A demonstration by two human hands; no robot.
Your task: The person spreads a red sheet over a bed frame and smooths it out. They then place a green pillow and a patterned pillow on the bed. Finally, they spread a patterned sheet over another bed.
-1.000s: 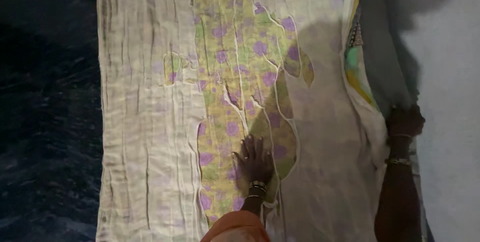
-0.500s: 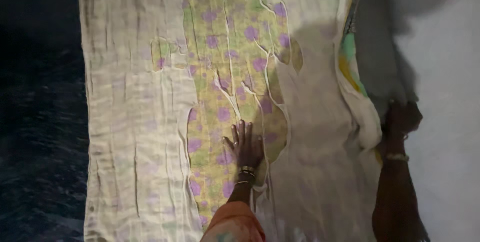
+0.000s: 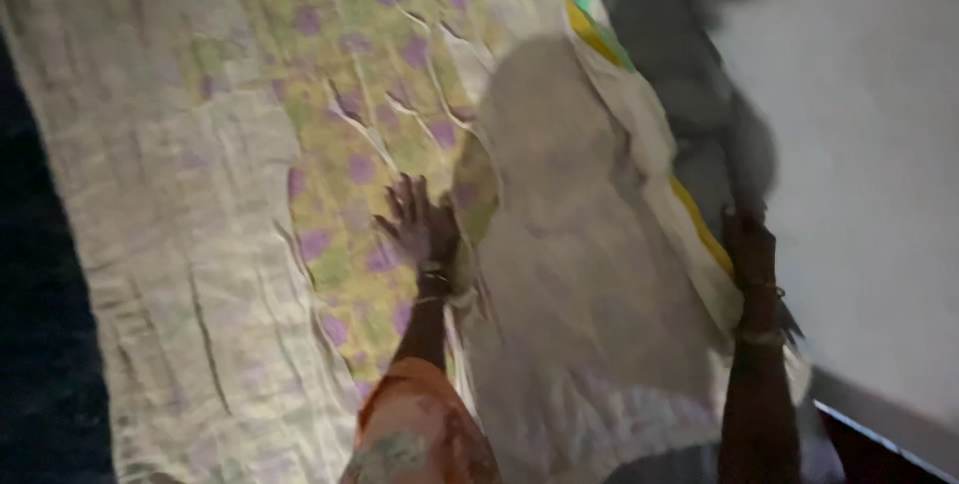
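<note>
A long pale gauzy cloth [image 3: 170, 244] lies spread flat, with a yellow-green patch dotted with purple flowers [image 3: 350, 104] showing through its middle. My left hand [image 3: 418, 226] rests flat on that flowered part, fingers spread, bangles on the wrist and an orange sleeve below. My right hand [image 3: 747, 249] is at the cloth's right edge, by a yellow and green striped border [image 3: 639, 159]; blur hides whether it pinches the fabric. A dark shadow falls across the cloth between both hands.
A pale grey surface [image 3: 869, 174] lies to the right of the cloth. Dark floor [image 3: 40, 344] runs along the left side. A dark edge [image 3: 879, 444] shows at the bottom right corner.
The view has tilted and shifted, so the cloth now runs diagonally. My left hand has slid further up the flowered part. My right hand stays at the right edge.
</note>
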